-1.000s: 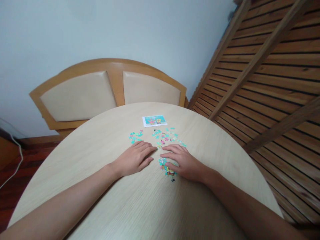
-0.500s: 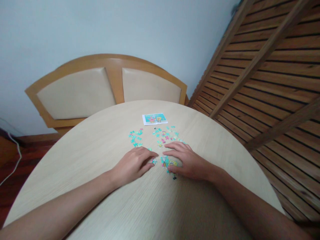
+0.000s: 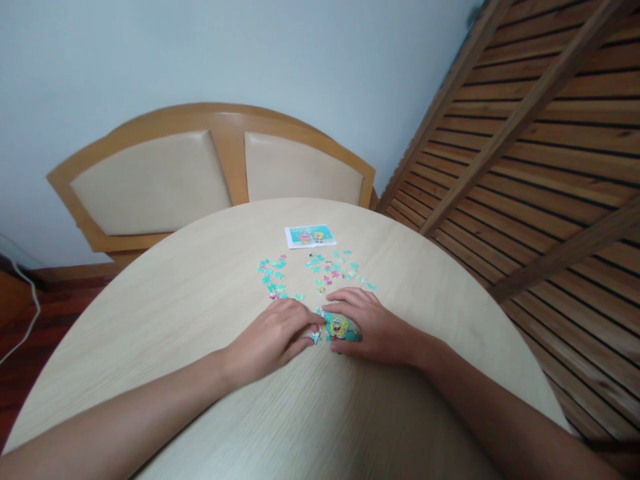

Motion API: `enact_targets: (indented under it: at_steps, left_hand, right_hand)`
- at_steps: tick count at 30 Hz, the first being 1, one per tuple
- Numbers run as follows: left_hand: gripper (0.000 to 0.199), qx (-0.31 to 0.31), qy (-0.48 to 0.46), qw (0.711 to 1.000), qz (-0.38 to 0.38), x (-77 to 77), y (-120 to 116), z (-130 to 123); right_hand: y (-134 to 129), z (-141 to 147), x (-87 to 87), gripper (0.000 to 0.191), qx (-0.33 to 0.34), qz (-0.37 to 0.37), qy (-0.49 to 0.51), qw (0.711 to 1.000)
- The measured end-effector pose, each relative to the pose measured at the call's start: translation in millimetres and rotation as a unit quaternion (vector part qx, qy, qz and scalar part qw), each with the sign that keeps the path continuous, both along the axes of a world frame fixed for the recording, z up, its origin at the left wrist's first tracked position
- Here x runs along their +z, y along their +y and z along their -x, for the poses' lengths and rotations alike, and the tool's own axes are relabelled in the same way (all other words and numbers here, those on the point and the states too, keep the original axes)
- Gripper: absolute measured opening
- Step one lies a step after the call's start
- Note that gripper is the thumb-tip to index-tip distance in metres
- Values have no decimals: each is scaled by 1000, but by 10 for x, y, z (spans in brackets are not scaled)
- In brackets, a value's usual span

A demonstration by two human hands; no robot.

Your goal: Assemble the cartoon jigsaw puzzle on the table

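Note:
A partly joined puzzle section point(image 3: 340, 327) with a yellow square figure lies on the table between my hands. My right hand point(image 3: 373, 325) curves round its right side, thumb at the lower edge and fingers spread above. At its left edge, my left hand point(image 3: 280, 335) has thumb and forefinger close together on a small white and teal puzzle piece point(image 3: 315, 337). Beyond my hands lie loose teal pieces point(image 3: 273, 272) on the left and teal and pink pieces point(image 3: 329, 279) on the right.
A picture card point(image 3: 311, 236) lies past the pieces on the round wooden table point(image 3: 200, 267). Behind the table stands a chair or bench back with beige panels point(image 3: 150, 183). A slatted wooden screen point(image 3: 540, 133) leans at the right.
My left hand has moved slightly right with the small piece, up to the joined section. The joined section has turned between my hands, and its yellow figure shows more fully.

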State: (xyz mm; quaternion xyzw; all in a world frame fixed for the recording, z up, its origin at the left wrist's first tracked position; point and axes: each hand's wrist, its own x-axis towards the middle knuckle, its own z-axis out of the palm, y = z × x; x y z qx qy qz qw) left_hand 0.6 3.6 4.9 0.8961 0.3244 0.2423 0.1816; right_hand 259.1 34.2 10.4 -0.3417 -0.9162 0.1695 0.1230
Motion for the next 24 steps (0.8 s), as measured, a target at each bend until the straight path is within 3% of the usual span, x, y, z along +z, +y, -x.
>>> enact_targets:
  at_steps: [16, 24]
  left_hand:
    - [18, 6, 11, 1000, -15, -34, 9, -65]
    - [20, -25, 20, 999, -40, -15, 27, -66]
  right_hand:
    - [-34, 52, -26, 62, 3, -13, 13, 1000]
    - [-44, 53, -29, 61, 1, -11, 17, 1000]
